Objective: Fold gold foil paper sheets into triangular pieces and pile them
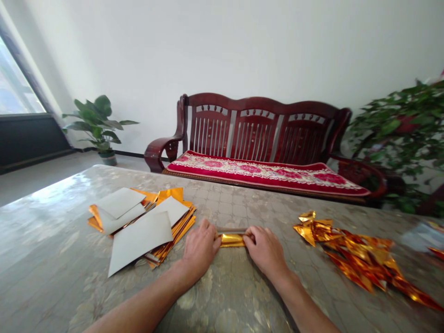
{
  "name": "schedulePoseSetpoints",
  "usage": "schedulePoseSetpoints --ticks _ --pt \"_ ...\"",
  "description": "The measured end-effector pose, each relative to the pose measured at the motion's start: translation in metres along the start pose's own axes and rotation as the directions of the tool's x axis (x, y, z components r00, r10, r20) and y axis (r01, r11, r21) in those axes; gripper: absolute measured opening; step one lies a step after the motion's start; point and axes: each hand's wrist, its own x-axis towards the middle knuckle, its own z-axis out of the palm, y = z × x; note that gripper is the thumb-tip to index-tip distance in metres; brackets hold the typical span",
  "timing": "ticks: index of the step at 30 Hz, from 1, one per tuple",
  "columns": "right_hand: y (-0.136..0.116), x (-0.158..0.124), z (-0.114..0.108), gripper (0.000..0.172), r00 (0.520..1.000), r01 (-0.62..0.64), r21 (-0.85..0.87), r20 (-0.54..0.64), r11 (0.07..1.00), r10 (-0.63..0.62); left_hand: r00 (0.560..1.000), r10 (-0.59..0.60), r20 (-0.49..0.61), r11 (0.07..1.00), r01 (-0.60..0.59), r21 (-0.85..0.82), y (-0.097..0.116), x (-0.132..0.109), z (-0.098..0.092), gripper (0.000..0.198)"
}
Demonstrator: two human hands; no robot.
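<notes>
Between my hands, at the middle of the table, a sheet of gold foil paper (232, 240) is rolled or folded into a narrow strip, its shiny side toward me and a duller edge behind. My left hand (202, 243) is closed on the strip's left end. Its right end is pinched in my right hand (264, 249), fingers bent. To the left lies a loose stack of foil paper sheets (142, 238), some with the pale back up, others showing gold edges. Right of my right hand, a heap of folded gold foil pieces (360, 254) spreads over the table.
The patterned grey table (222, 296) fills the foreground. A clear plastic wrapper (421, 237) lies at its right edge. Behind stands a dark red wooden bench (256, 125) with a red floral cushion (267, 171). Potted plants (99, 122) flank it on both sides.
</notes>
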Motion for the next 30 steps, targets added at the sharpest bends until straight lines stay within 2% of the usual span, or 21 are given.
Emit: schedulePoseSetpoints --ticks 6,8,10,14,17,25,30 --pt "-0.0019 -0.0005 -0.001 0.014 1.0 0.017 -0.016 0.009 1.0 -0.017 0.995 0.023 -0.096 1.0 -0.023 0.002 0.0055 -0.0058 -0.0032 0.013" --pt "-0.0022 -0.0008 -0.0003 0.013 1.0 0.013 -0.026 0.005 1.0 -0.013 0.991 0.071 -0.117 0.997 -0.067 0.041 0.0081 -0.0072 -0.003 0.01" --pt "-0.0024 -0.0011 0.0003 0.011 1.0 0.016 -0.033 -0.004 0.999 -0.016 0.979 0.169 -0.113 0.984 -0.16 0.085 0.0097 -0.0074 -0.0018 0.01" --pt "-0.0027 -0.0016 0.0003 0.011 1.0 0.024 -0.043 -0.017 0.999 -0.025 0.916 0.401 -0.023 0.916 -0.4 0.041 0.009 -0.0062 -0.0002 0.015" --pt "-0.0026 -0.002 0.0002 0.01 0.999 0.024 -0.045 -0.021 0.999 -0.025 0.867 0.499 0.001 0.866 -0.498 -0.031 0.0074 -0.0052 -0.0004 0.018" --pt "-0.0039 -0.0015 0.0002 0.009 1.0 0.019 -0.037 -0.023 0.999 -0.019 0.773 0.633 -0.041 0.77 -0.635 -0.068 0.003 -0.0018 0.0044 0.025" --pt "-0.0045 -0.0028 -0.001 0.009 0.999 0.0 -0.033 -0.034 0.999 -0.001 0.73 0.681 -0.062 0.729 -0.683 -0.042 0.0019 -0.0089 0.002 0.028"
